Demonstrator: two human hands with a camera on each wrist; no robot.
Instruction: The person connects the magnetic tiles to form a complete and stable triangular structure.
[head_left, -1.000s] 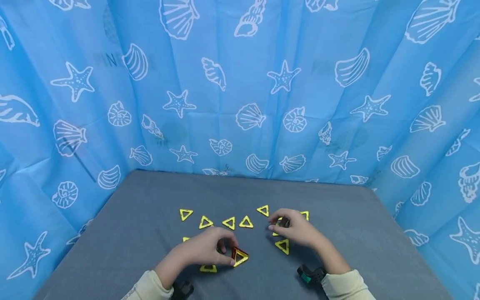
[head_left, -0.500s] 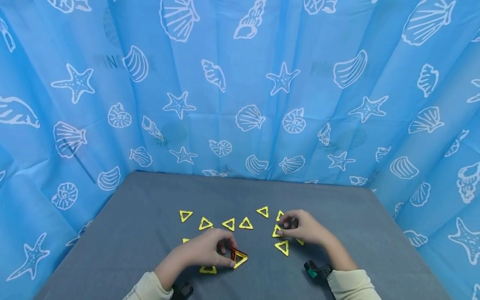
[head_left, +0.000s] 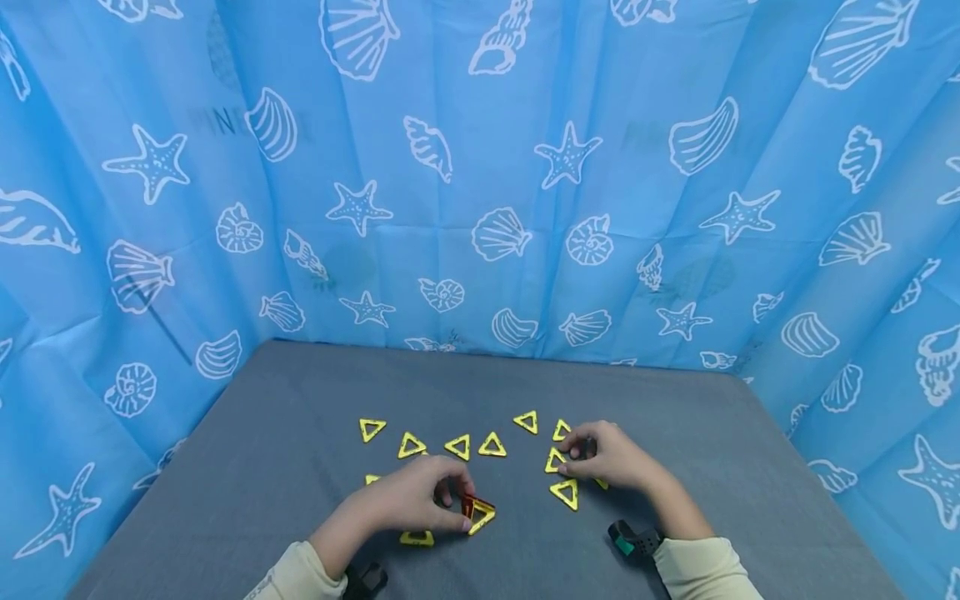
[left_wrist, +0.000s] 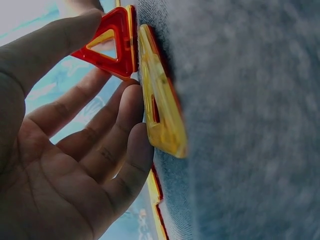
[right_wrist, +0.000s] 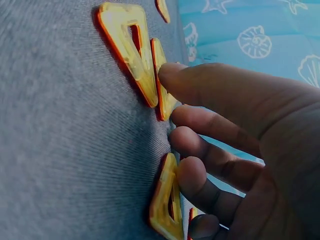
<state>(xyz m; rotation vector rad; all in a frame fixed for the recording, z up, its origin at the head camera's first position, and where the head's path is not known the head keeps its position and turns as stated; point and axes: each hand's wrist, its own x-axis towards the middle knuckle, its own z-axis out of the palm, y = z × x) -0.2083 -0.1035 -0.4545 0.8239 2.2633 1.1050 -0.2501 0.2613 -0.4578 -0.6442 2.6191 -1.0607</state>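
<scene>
A grey cloth-covered table (head_left: 300,433) stands boxed in by a blue curtain printed with white shells and starfish (head_left: 480,167). Flat yellow plastic triangle frames lie scattered across it, four in a loose row (head_left: 412,445) toward the far side. The person's left hand (head_left: 408,504) arches over the near middle of the table, thumb and fingers curled, pinching a red plastic triangle frame (left_wrist: 111,42) stood up on edge against a yellow triangle frame (left_wrist: 161,115) lying flat on the cloth. The right hand (head_left: 611,458) rests just beyond, fingers bent down, thumb and fingertips (right_wrist: 172,75) pressing on a yellow triangle tile (right_wrist: 164,85) that stays flat on the table; another yellow triangle (head_left: 566,492) lies just beside that hand. Both cream sleeves (head_left: 697,571) show at the table's near edge.
</scene>
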